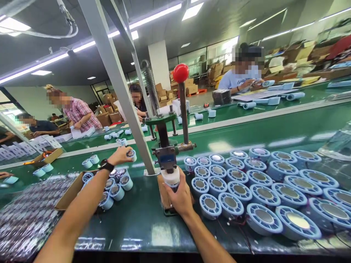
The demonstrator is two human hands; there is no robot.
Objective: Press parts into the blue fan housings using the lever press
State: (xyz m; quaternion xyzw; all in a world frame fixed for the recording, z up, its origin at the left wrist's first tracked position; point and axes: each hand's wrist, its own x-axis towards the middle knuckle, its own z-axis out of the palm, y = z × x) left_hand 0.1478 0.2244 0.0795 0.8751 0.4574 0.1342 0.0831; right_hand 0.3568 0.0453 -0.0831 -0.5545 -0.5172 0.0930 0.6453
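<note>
My left hand (120, 156) is closed on a small light-blue cylindrical housing (132, 155), held up behind a cluster of similar housings (117, 191). At the hand lever press (167, 157), my right hand (180, 195) wraps round a cylindrical part (175, 185) directly under the white press head (170, 176). Fingers hide most of that part. The press lever with its red knob (181, 72) stands upright. An open cardboard box (65, 197) lies under my left forearm, with some housings in it.
Rows of light-blue round housings with metal discs (264, 213) fill the right side. Wired metallic parts (30, 212) cover the left. A grey metal post (117, 76) rises beside the press. Behind runs a green conveyor (274, 133), with several people working beyond it.
</note>
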